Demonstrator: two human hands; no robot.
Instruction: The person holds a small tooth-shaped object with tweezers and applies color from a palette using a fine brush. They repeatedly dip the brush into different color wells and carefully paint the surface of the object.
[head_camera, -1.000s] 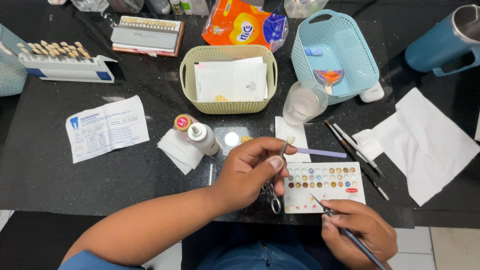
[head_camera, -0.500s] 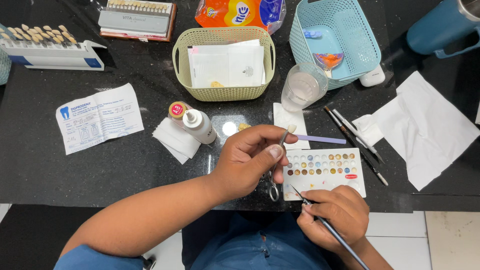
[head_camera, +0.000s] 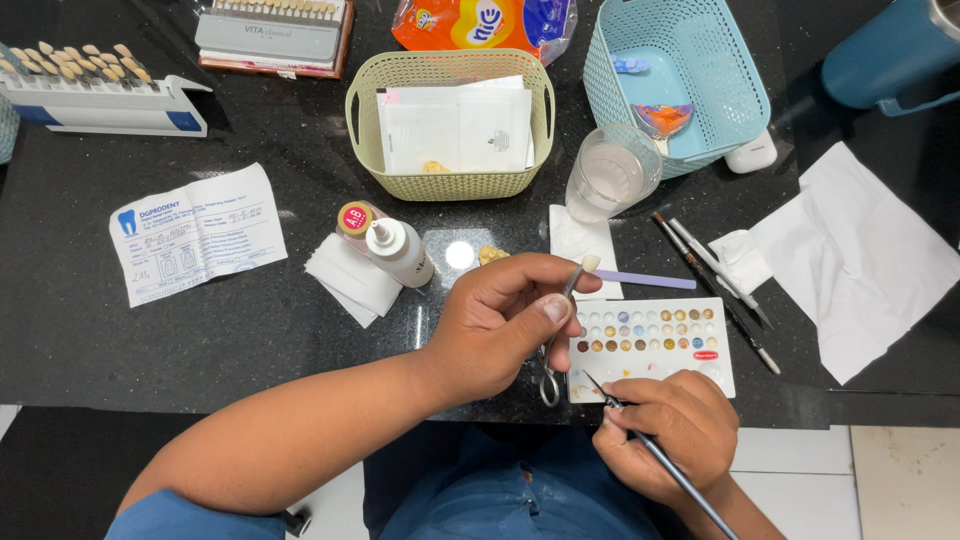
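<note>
From where I watch, the black desk carries everything, and the view has drawn in closer over the last second, so the far row of things now sits cropped at the top edge. At the far right corner a blue jug lies partly out of view; left of it stand a light blue basket and a pale green basket with folded papers inside. White tissue sheets lie toward the right edge, a printed form toward the left. Along the near edge rests the white paint palette with rows of small colour wells. My left hand has shifted slightly toward that palette since a second ago; it is clamped on thin metal forceps, whose tip holds a small tooth piece above the palette's far edge. My right hand is closed around a fine brush, its tip now touching the palette's near-left wells, so colour is probably being picked up for the tooth.
</note>
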